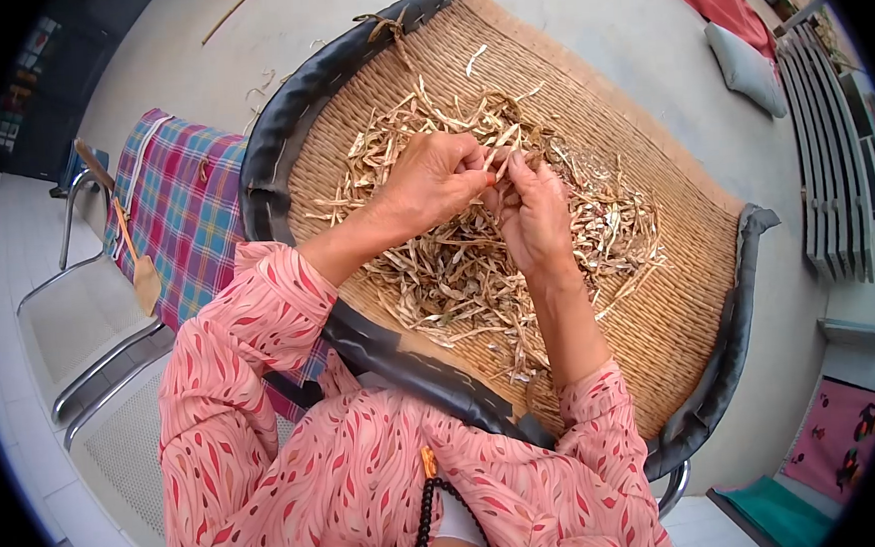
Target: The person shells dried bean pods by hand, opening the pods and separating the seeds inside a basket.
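My left hand (434, 181) and my right hand (536, 212) meet above a heap of dry bean pods (457, 272). Both are closed, fingertips pinching a pale dried pod (498, 155) between them. Beneath the hands, a woven winnowing basket (649, 125) with a dark padded rim carries the heap. Some pods are pale and split, others brown and curled. Small bits lie among the pods on the right side of the heap. What the fingertips cover cannot be made out.
Metal chairs (84, 310) stand at the left, with a plaid cloth (192, 188) and a wooden paddle-shaped tool (145, 281) beside them. A grey cushion (746, 69) and stacked slats (831, 149) are at the right. Colored mats (773, 514) lie lower right.
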`<move>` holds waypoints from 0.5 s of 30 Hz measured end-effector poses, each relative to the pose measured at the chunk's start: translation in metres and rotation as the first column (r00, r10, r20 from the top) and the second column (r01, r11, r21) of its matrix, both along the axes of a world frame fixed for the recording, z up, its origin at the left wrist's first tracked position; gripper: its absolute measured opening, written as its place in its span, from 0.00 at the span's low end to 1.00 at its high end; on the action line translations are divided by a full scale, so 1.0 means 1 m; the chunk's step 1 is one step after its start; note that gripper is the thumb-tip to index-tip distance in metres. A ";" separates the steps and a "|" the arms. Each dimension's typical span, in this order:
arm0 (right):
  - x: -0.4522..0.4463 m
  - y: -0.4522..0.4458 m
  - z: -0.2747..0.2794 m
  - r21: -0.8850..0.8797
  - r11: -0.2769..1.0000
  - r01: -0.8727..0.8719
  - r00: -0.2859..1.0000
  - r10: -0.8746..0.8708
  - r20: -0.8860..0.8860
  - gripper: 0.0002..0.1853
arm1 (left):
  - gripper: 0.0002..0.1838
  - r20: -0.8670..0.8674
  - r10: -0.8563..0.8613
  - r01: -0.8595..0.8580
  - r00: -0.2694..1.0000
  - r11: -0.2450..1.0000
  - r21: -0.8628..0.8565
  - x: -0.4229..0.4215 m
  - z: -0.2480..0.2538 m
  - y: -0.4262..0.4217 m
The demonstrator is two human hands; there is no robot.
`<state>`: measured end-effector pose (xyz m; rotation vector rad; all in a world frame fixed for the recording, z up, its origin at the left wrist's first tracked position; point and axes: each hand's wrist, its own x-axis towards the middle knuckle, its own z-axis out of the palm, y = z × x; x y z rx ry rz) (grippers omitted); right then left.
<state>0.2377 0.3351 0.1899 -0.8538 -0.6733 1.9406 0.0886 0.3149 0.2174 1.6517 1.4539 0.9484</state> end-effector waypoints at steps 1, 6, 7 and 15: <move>0.000 0.001 -0.003 -0.012 1.000 -0.014 0.999 0.013 -0.039 0.13 | 0.08 -0.046 0.001 0.000 0.999 1.000 0.012 0.002 0.002 0.000; 0.000 0.007 -0.002 -0.029 0.998 0.049 0.992 -0.052 -0.113 0.11 | 0.07 -0.207 -0.119 0.166 0.971 0.960 0.225 0.013 -0.001 -0.001; 0.006 0.011 0.000 -0.037 0.995 0.091 0.989 -0.095 -0.113 0.10 | 0.07 -0.180 -0.090 0.132 0.980 0.961 0.242 0.011 -0.001 0.002; 0.038 0.030 0.012 0.018 0.970 0.243 0.967 -0.241 -0.089 0.08 | 0.03 -0.822 -0.006 0.213 0.570 0.967 0.141 -0.014 -0.031 0.009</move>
